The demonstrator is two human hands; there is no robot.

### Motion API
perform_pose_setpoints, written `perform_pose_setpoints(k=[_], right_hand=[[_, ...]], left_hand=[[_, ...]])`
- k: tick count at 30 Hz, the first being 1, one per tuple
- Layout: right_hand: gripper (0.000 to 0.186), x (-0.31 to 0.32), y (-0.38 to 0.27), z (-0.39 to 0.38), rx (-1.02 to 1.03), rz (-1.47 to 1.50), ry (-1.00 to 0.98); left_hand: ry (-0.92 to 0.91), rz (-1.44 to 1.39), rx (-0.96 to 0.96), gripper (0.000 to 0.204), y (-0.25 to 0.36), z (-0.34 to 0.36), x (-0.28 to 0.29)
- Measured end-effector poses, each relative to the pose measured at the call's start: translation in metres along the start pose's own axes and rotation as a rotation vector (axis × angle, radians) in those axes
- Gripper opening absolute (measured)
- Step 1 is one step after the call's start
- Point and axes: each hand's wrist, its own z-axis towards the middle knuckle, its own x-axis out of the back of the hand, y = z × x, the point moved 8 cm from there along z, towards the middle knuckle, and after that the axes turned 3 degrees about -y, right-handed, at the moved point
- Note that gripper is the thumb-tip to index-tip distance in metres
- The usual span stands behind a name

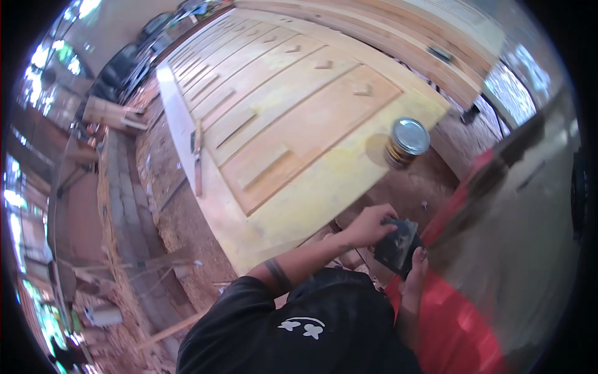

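Observation:
In front of my body, beyond the near corner of the wooden panel, I hold a dark flat piece (393, 248) with pale smears on it; its exact kind is unclear. My left hand (375, 225) pinches its upper edge, thumb and fingers closed on it. Lower down, my right hand (415, 273) grips its right side, with some fingers hidden behind it. The large pale wooden panel (324, 215) lies to the left and ahead, with raised small blocks, long grooves and yellowish patches. A round metal tin (408, 143) with a silver lid stands at its right edge.
A long-handled tool (197, 156) lies along the panel's left edge. Stacked boards (398, 37) at the far right carry a small dark block (440, 54). Something red (458, 324) is close by my right arm. Timber and shavings (118, 193) cover the ground at left.

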Motion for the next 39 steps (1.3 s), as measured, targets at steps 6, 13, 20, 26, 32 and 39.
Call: perform_pose_setpoints(k=[6, 13, 20, 26, 32, 39], right_hand=[[0.040, -0.065, 0.011, 0.010, -0.071, -0.099, -0.205], [0.033, -0.069, -0.006, 0.022, 0.087, -0.267, -0.140], [0.045, -0.062, -0.015, 0.054, 0.257, -0.516, -0.121], [0.061, -0.125, -0.051, 0.103, 0.458, -0.709, -0.268], [0.075, -0.133, -0.029, 0.132, 0.258, -0.712, -0.414], [0.058, -0.124, -0.050, 0.136, 0.402, -0.620, -0.412]], left_hand=[[0.340, 0.199, -0.176, 0.015, -0.007, -0.030, 0.123], [1.125, 1.293, 0.279, 0.028, -0.164, -0.213, 0.476], [0.832, 1.130, 1.082, 0.041, -0.242, -0.286, 0.506], [1.193, 0.759, 0.773, 0.032, -0.194, -0.285, 0.507], [1.061, 0.095, 0.397, 0.026, -0.104, -0.212, 0.420], [0.337, 0.374, 0.096, 0.048, 0.008, -0.016, 0.237]])
